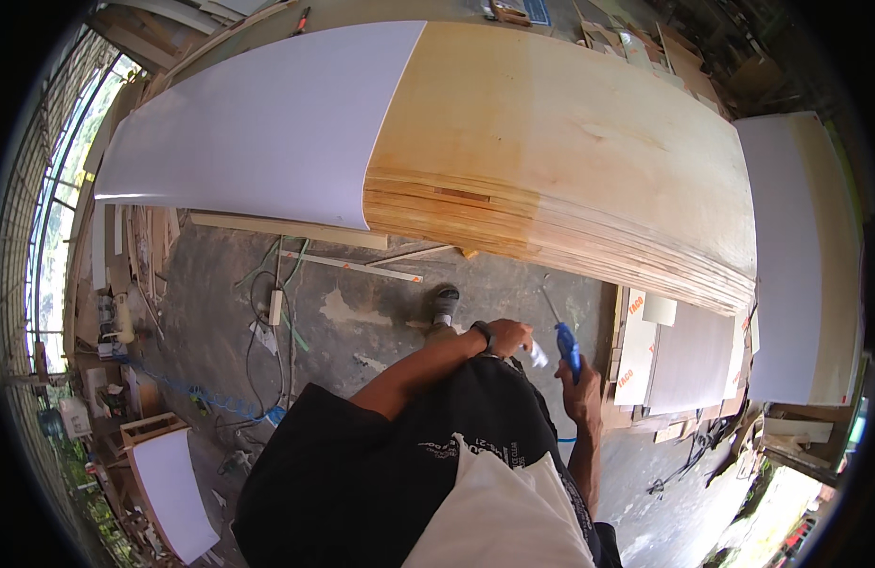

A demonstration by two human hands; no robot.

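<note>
My right hand (578, 394) is closed round the handle of a blue air blow gun (569, 349), its thin nozzle pointing forward toward the large sheets. Just left of it, my left hand (511, 339), with a dark watch on the wrist, is bent in front of my body with its fingers curled. A small, blurred whitish thing (538, 356) shows at those fingertips; its kind cannot be made out. Ahead of both hands lies a thick stack of pale wooden sheets (589, 123), brown-stained near its left end. A glossy white sheet (267, 123) continues leftward from it.
Below the stack, a board with white and grey panels (693, 364) leans at the right. A long white sheet (797, 265) stands beyond it. Cables and an extension socket (275, 308) lie on the concrete floor at the left, near a thin strip (352, 266). A curved white-faced piece (175, 492) stands lower left.
</note>
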